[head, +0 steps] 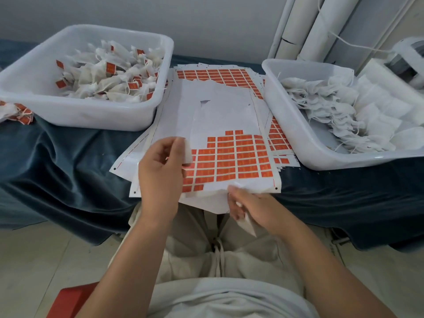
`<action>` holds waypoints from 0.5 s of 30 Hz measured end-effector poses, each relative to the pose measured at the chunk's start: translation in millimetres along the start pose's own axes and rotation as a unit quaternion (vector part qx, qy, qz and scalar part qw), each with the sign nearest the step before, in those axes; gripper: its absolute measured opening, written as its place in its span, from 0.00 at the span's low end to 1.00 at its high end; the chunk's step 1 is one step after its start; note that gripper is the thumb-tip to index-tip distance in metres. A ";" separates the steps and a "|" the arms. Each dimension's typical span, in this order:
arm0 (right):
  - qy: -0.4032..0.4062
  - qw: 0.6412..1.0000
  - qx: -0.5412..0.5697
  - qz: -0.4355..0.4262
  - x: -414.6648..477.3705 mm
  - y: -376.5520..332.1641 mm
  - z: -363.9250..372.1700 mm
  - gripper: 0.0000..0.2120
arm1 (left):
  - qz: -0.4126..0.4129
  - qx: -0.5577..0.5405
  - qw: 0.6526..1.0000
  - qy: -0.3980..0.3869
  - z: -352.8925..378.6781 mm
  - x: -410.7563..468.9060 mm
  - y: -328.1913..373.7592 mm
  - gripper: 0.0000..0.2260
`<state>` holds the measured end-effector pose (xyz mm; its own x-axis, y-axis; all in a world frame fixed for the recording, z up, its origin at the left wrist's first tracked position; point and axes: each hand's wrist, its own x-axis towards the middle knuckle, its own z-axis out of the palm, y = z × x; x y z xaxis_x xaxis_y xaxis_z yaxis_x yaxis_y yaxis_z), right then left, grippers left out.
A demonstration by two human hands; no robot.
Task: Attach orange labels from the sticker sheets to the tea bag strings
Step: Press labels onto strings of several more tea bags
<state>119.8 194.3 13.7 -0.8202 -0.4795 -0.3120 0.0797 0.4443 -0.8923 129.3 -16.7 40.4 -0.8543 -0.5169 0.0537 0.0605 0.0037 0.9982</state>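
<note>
**Two tubs of tea bags, a stack of label sheets between them**

The left tub (91, 118), white plastic, holds a loose heap of labelled tea bags (110, 76), with orange tags showing among the white pouches. The right tub (321, 152), of the same kind, holds unlabelled tea bags (332, 104), all white, with thin strings trailing out. Its far-right end is cut off by the frame edge. Between the tubs lie the sticker sheets (229, 111), stacked unevenly on a blue cloth (68, 157). The top sheet is mostly stripped, and its remaining orange labels (236, 159) fill the near-right part. More labels show on sheets further back and beside the right tub. A small heap (16, 113) of tagged bags lies on the cloth just left of the left tub, partly out of frame.

The left hand (160, 171) hangs over the near-left part of the top sheet, hiding some labels. It pinches a white tea bag (188, 152) between thumb and fingertips. The right hand (250, 207) is at the near edge of the stack, its fingers curled round a second tea bag (247, 226) that hangs below the palm.

Both hands are blurred. The strings of the two held bags cannot be made out, nor whether either hand carries a label. The print on the labels is too small to read. A roll (410, 58) at far right, behind the right tub, is blurred and cropped.
</note>
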 end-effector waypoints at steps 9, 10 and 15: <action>-0.235 0.959 -0.158 -0.030 -25.3 -44.9 53.5 0.15 | -0.101 -0.054 0.992 -0.046 14.8 -19.4 1.2 0.08; -0.233 0.962 -0.130 -0.055 -29.4 -51.1 52.5 0.14 | -0.103 -0.062 0.991 -0.052 14.7 -20.8 2.8 0.08; -0.068 0.983 0.046 -0.167 -44.3 -73.8 31.4 0.10 | -0.090 -0.104 0.987 -0.078 18.6 -27.7 9.0 0.07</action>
<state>168.0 159.0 83.2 -0.7265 -0.6864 -0.0323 -0.1242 0.1774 -0.9763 144.0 13.6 48.4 -0.9294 -0.3544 -0.1031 -0.0079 -0.2603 0.9655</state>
